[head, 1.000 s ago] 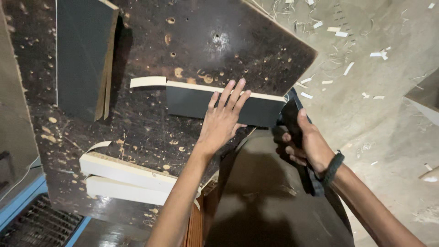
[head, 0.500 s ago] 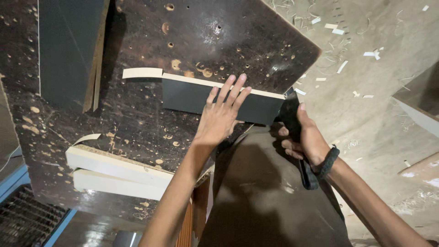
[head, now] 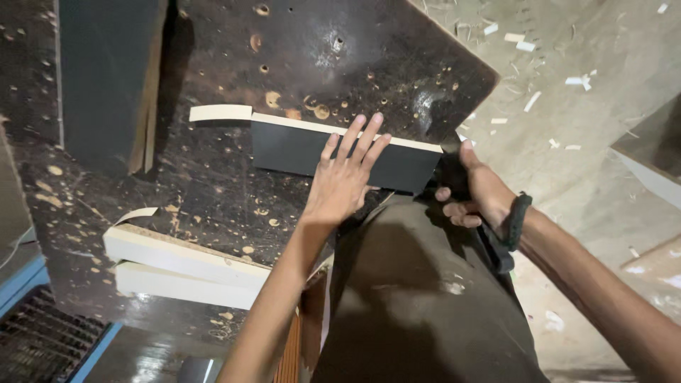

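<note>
A narrow dark panel (head: 291,149) with a pale edge strip along its top stands on edge on a scarred dark worktable (head: 213,191). My left hand (head: 344,181) presses flat against the panel's face, fingers spread upward. My right hand (head: 472,188) is closed around a black tool (head: 489,241) held at the panel's right end. A loose tail of the pale edge strip (head: 220,112) sticks out past the panel's left end.
A larger dark board (head: 106,78) stands upright at the table's back left. Two white-edged boards (head: 181,266) lie stacked at the near left edge. The floor at right (head: 582,120) is strewn with pale strip offcuts. A blue-framed grille (head: 42,344) sits at bottom left.
The view has shifted slightly, moving the scene to the left. Both hands keep their places on the panel and the tool.
</note>
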